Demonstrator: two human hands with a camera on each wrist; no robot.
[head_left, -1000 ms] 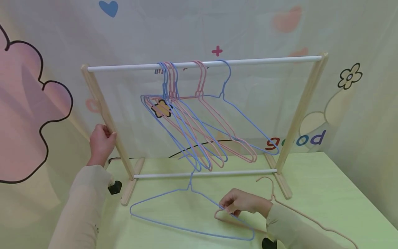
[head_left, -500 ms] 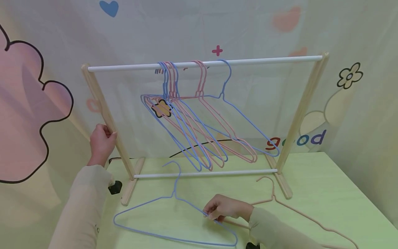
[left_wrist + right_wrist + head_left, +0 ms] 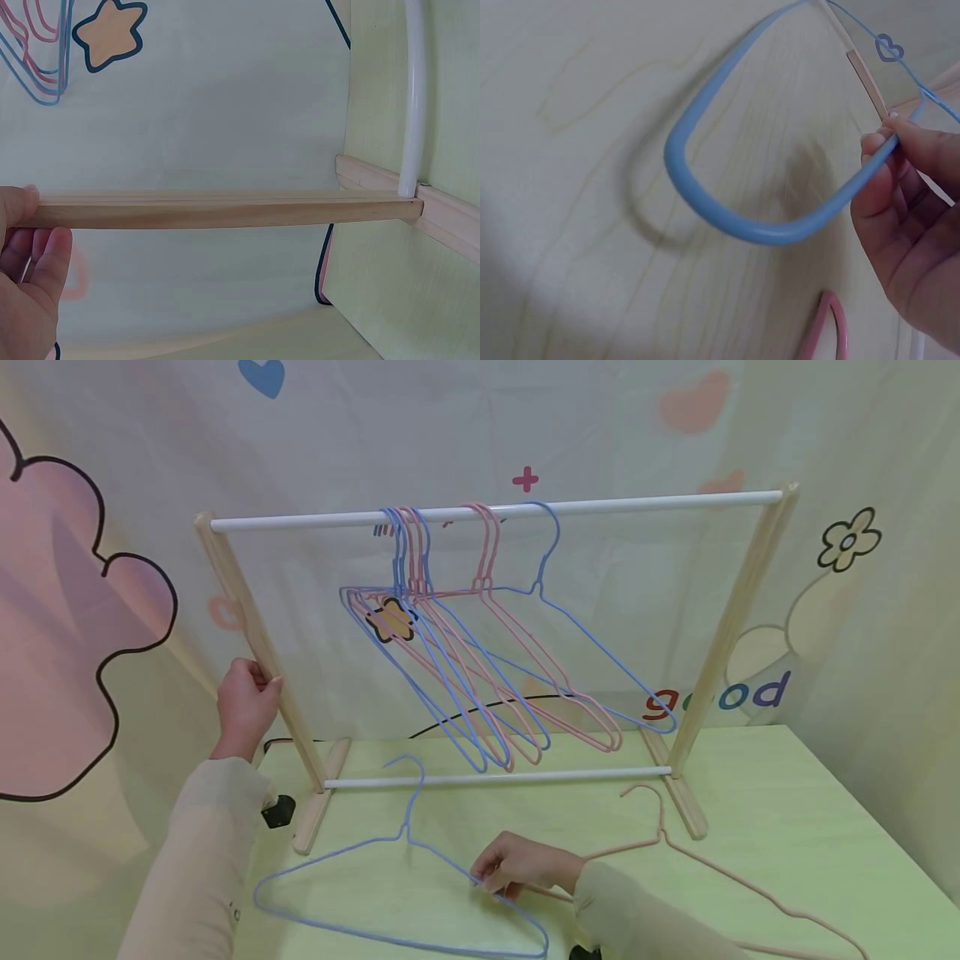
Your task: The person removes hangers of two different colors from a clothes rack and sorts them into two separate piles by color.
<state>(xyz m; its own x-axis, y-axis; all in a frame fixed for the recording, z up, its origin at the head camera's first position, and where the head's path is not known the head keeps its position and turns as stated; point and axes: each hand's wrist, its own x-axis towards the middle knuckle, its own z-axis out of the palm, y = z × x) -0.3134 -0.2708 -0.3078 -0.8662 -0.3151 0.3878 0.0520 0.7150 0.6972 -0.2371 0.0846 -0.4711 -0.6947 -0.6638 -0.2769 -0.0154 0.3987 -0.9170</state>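
Note:
In the head view, my right hand (image 3: 521, 864) pinches the right shoulder of a blue clothes hanger (image 3: 330, 858) low over the table. The right wrist view shows thumb and fingertips on the blue hanger's wire (image 3: 731, 221), its rounded corner standing out past them. My left hand (image 3: 247, 702) grips the left wooden post (image 3: 262, 643) of a small clothes rack; in the left wrist view the thumb lies over the post (image 3: 225, 210) and the fingers curl under it. A pink hanger (image 3: 750, 885) lies on the table at the right, partly behind my right hand and sleeve.
Several blue and pink hangers (image 3: 457, 672) hang from the rack's white top rail (image 3: 645, 507), bunched left of the middle. A lower white bar (image 3: 570, 776) joins the wooden feet (image 3: 682, 810). A printed curtain (image 3: 600, 427) hangs behind the green table (image 3: 817, 827).
My right hand has moved left and a little down with the blue hanger, uncovering more of the pink hanger. My left hand has stayed on the post.

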